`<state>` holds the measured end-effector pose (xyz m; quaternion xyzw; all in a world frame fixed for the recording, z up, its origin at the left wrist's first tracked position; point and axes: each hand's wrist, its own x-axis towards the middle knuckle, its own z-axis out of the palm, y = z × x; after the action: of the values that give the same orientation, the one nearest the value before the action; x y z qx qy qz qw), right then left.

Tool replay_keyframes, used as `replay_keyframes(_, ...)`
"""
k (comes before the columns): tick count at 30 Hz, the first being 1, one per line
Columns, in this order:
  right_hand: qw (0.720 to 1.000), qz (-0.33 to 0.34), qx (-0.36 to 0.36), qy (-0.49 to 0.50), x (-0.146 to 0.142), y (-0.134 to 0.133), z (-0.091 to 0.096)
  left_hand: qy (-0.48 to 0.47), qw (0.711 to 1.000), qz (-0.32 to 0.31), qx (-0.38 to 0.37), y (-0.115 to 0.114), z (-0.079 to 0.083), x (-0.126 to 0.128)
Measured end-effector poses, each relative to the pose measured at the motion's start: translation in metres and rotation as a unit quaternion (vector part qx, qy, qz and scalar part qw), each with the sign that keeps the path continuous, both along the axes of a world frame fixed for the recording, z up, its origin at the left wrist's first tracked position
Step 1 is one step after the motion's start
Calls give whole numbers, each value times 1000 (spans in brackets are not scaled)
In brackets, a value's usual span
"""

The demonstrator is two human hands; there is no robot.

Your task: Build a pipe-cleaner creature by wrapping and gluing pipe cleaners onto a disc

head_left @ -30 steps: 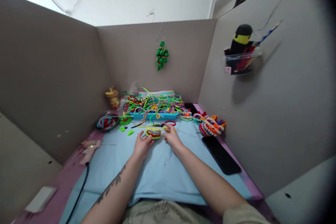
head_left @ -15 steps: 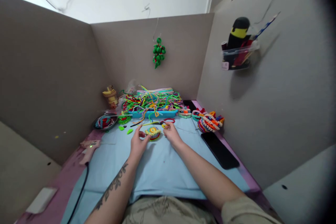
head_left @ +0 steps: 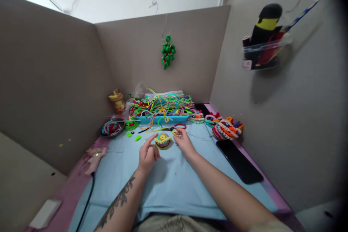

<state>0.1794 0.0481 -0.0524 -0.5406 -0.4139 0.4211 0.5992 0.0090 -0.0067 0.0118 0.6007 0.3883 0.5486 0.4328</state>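
Note:
A small round piece made of coiled, striped pipe cleaners, yellow on top, sits on the light blue cloth between my hands. My left hand is beside it, index finger stretched toward its upper left edge and the other fingers loosely bent, holding nothing. Whether the fingertip touches it I cannot tell. To the right of the piece, my right hand has its fingers closed on the yellow handle of what look like small scissors, dark blades pointing left. A yellow pipe cleaner lies behind the round piece.
A blue tray heaped with pipe cleaners stands at the back. Finished colourful pieces and a black phone lie right. A pink glue gun, a dark bowl and green bits are left. Grey panels surround the table.
My left hand has drawn back toward me and let go of the round piece, its index finger now stretched out. My right hand stays by the scissors. The view has shifted slightly.

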Motion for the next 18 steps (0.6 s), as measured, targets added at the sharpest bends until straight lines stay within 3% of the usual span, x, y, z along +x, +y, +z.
replay_keyframes(7, 999, -3, 27, -19, -1, -6, 20, 117, 986, -92, 78, 32, 13, 7)
replay_keyframes(9, 996, 6, 70, -62, -3, -8, 34, 139, 983, -72, 98, 48, 17, 11)
replay_keyframes(11, 984, 81, 115, -111, -5, -11, 50, 158, 980, -30, 120, 61, 19, 12)
replay_keyframes(14, 932, 205, 178, -240, -4, -11, 71, 195, 971, -1, 141, 75, 20, 7)
replay_keyframes(18, 836, 278, 216, -420, -2, -2, 84, 226, 965, -58, 118, 81, 22, -8)
